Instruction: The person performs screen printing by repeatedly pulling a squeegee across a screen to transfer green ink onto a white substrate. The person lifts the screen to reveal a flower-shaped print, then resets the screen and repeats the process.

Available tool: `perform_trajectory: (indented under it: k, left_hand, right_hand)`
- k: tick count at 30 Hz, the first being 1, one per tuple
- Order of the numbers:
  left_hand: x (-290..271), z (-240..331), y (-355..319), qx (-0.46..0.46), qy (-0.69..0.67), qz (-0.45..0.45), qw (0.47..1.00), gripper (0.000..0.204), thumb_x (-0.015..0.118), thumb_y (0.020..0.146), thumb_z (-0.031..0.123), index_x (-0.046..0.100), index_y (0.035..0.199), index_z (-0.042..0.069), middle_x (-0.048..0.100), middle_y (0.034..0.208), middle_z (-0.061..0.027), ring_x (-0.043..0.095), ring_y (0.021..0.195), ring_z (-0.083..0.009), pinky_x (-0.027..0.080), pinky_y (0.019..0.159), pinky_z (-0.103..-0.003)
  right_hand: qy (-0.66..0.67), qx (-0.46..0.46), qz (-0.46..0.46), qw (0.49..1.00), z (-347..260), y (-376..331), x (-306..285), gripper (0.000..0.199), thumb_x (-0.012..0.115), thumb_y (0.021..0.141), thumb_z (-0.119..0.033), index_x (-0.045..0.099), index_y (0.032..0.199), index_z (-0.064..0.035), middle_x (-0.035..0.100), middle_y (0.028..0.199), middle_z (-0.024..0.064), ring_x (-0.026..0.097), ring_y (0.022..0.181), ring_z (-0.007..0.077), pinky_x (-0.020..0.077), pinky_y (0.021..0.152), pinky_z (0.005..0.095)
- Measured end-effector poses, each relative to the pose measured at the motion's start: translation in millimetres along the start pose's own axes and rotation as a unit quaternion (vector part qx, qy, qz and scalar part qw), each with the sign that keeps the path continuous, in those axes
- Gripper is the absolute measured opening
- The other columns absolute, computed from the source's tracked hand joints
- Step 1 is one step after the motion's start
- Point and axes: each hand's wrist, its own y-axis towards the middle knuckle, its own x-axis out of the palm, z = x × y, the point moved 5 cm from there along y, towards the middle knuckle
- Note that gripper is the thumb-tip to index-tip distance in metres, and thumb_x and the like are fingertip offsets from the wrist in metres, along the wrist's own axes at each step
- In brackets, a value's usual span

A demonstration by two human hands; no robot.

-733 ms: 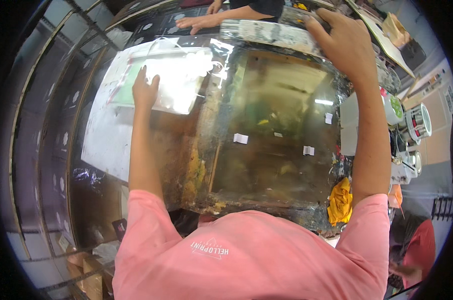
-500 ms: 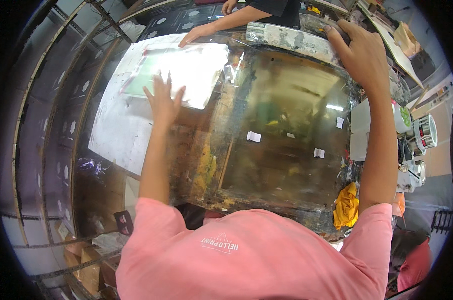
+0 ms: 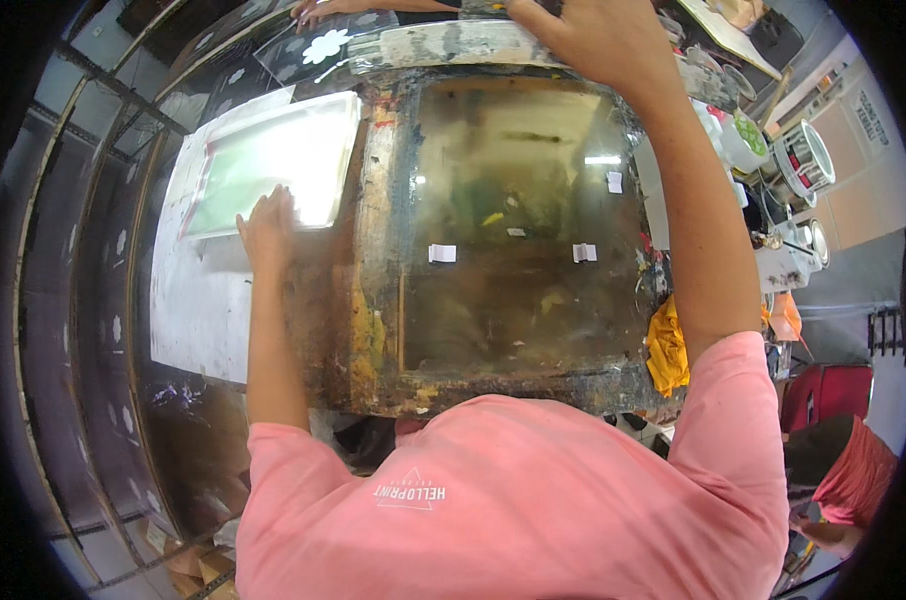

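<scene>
A glossy stack of clear plastic sheets with a pale green area lies on a large white sheet at the left. At its near edge is my left hand, fingers drawn together in a pinch on the top plastic sheet; the fingertips are slightly blurred. My right hand grips the far end of a paint-stained whitish frame bar, thumb over it and the other fingers mostly out of view. Before me, the glassy printing bed carries small white paper tabs.
Across the bar, a co-worker's hand is at a clear sheet with a white flower print. A yellow cloth lies at the bed's right edge. Tubs and cans crowd the right side. Metal racking stands left.
My left hand has gone from spread fingers over the sheets to a pinch at their near edge. The co-worker's hand has left the stack. My view has shifted.
</scene>
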Motion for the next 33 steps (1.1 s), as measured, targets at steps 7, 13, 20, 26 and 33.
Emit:
perform_trajectory:
  k: [7,13,20,26,33]
  left_hand:
    - [-32,105,20,0.100,-0.098,-0.040,0.989,0.048,0.041,0.113,0.038,0.075,0.123,0.005,0.073,0.127,-0.0189,0.063,0.128,-0.0368,0.031,0.122,-0.056]
    - [58,277,-56,0.257,-0.152,-0.136,0.945,0.087,0.045,0.100,0.074,0.060,0.146,0.002,0.052,0.155,-0.0252,0.043,0.149,-0.0404,0.015,0.128,-0.061]
    - [92,375,-92,0.339,-0.160,-0.118,0.920,0.125,0.054,0.076,0.097,0.047,0.158,0.002,0.034,0.167,-0.0288,0.026,0.158,-0.0473,-0.001,0.127,-0.068]
    - [84,388,-98,0.347,-0.167,-0.111,0.916,0.124,0.056,0.073,0.096,0.051,0.155,0.003,0.039,0.165,-0.0275,0.032,0.155,-0.0457,-0.002,0.122,-0.075]
    - [80,387,-100,0.357,-0.176,-0.077,0.914,0.120,0.056,0.072,0.096,0.058,0.148,0.003,0.049,0.157,-0.0232,0.041,0.149,-0.0436,0.001,0.122,-0.076]
  right_hand:
    - [0.008,-0.001,0.004,1.000,6,0,3,0.051,0.056,0.092,-0.048,0.073,0.079,-0.0015,0.073,0.080,0.0216,0.072,0.082,0.0385,0.0493,0.083,0.0515]
    - [0.028,0.004,0.005,1.000,10,0,-7,0.052,0.055,0.092,-0.047,0.074,0.081,-0.0004,0.073,0.080,0.0219,0.072,0.083,0.0388,0.0479,0.088,0.0501]
    - [0.065,-0.014,0.010,0.998,6,3,5,0.052,0.054,0.093,-0.045,0.074,0.077,0.0002,0.073,0.077,0.0226,0.071,0.078,0.0395,0.0508,0.082,0.0518]
    - [0.053,-0.014,0.013,0.998,14,7,7,0.053,0.055,0.092,-0.045,0.074,0.074,0.0015,0.072,0.076,0.0243,0.072,0.076,0.0409,0.0544,0.082,0.0512]
    - [0.064,-0.011,0.018,0.998,10,14,3,0.053,0.055,0.090,-0.045,0.075,0.075,0.0017,0.072,0.076,0.0256,0.072,0.079,0.0415,0.0540,0.085,0.0494]
